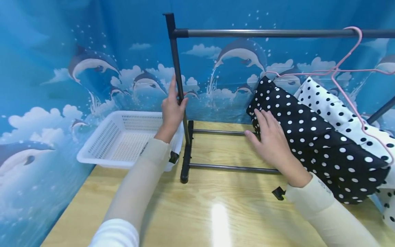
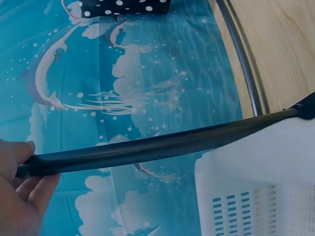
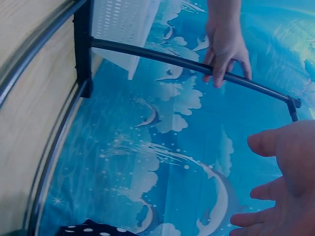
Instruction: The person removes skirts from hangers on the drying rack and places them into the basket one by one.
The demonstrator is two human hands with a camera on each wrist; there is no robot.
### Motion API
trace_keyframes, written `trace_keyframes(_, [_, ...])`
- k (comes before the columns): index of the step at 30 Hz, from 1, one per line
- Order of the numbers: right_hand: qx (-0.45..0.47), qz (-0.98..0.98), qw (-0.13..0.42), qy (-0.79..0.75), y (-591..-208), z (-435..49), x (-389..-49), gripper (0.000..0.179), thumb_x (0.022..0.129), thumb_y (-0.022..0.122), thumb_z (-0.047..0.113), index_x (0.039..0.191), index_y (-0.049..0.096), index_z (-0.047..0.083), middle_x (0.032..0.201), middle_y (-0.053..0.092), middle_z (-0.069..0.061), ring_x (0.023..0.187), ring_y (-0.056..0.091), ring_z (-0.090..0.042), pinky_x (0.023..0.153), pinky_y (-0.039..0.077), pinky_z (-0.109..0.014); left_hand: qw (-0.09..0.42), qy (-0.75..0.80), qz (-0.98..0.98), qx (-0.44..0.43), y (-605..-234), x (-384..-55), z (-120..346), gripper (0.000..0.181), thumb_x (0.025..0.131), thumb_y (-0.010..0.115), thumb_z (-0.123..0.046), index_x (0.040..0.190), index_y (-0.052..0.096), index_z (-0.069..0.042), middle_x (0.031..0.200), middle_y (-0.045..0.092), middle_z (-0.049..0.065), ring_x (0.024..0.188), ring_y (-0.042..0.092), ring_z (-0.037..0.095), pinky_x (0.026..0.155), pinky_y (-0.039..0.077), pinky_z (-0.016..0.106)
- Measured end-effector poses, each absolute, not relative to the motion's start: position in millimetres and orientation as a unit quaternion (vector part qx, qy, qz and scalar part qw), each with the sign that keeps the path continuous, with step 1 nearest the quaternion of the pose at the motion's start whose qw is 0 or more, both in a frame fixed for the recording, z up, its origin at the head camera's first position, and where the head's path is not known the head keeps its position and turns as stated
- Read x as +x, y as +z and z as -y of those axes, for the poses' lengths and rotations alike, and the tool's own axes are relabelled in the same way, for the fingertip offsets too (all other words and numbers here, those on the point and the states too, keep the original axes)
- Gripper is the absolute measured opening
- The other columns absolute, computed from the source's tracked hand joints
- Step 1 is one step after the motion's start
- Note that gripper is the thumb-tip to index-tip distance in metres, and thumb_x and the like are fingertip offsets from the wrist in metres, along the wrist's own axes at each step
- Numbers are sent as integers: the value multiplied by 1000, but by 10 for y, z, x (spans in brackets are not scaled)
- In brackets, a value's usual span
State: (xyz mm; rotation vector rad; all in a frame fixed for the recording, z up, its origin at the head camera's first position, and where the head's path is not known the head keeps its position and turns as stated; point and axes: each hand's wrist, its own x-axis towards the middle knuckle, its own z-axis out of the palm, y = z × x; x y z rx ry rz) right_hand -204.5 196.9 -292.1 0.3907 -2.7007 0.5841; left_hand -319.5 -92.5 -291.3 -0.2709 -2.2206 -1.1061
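Note:
My left hand (image 1: 173,110) grips the black upright post (image 1: 175,58) of a clothes rack, thumb on one side and fingers on the other, as the left wrist view also shows. With fingers spread and nothing held, my right hand (image 1: 271,139) is in front of a black cloth with white dots (image 1: 296,120); whether it touches the cloth I cannot tell. That cloth hangs from a pink hanger (image 1: 337,67) on the rack's top bar (image 1: 265,33), beside a white cloth with black dots (image 1: 324,99). In the right wrist view, the right fingers (image 3: 266,191) look straight and apart.
A white perforated basket (image 1: 102,161) stands left of the rack's foot (image 1: 185,171). Two low rails (image 1: 231,167) run across the wooden table (image 1: 247,212). A small black piece (image 1: 279,193) lies near my right wrist. A blue dolphin-print curtain (image 1: 129,44) covers the back.

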Motion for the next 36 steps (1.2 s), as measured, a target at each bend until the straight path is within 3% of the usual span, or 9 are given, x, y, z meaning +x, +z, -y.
trace_keyframes(10, [143,947,199,209,-2704,-2081,-1909,72,99,54,34,153,20,2,155,23,-26,146,13,-40,114,14,-61,292,-406,862,-78,-2882,-3161,916,64,96,61,-20,152,30,-20,111,71,8,94,70,22,81,57,34])
trace_keyframes(36, [43,960,208,183,-2357,-2593,-1752,82,99,54,36,155,4,3,159,6,-25,146,5,-42,114,5,-62,255,-391,882,-69,-2928,-3101,935,68,98,59,-23,154,21,-27,102,71,11,85,69,25,71,57,39])
